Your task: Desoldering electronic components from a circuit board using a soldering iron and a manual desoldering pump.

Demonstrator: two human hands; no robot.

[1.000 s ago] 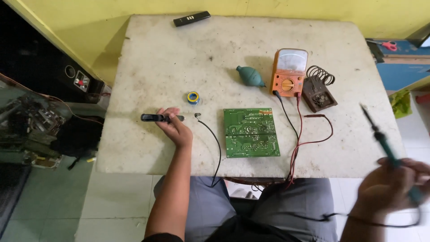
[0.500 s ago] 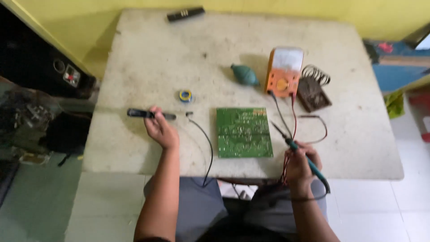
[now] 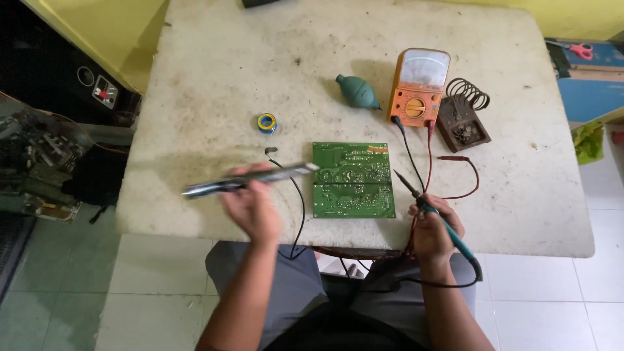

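Note:
My left hand [image 3: 252,207] grips a long dark tool with a silver front part, a desoldering pump [image 3: 247,179], held level and blurred just left of the green circuit board [image 3: 353,179]. My right hand [image 3: 434,227] holds a green-handled soldering iron [image 3: 442,218] like a pen. Its thin tip points up-left toward the board's right edge. The board lies flat near the table's front edge, between both hands. A black cable runs from the table down past my lap.
An orange multimeter [image 3: 418,87] with red and black leads stands behind the board. Beside it is a coiled iron stand [image 3: 463,117]. A green rubber blower [image 3: 356,92] and a small solder spool [image 3: 266,122] lie further back. Scissors [image 3: 576,49] rest on a blue shelf at right.
My left hand has lifted the pump off the table and swung it toward the board. My right hand brought the iron in from the far right to the board's right edge.

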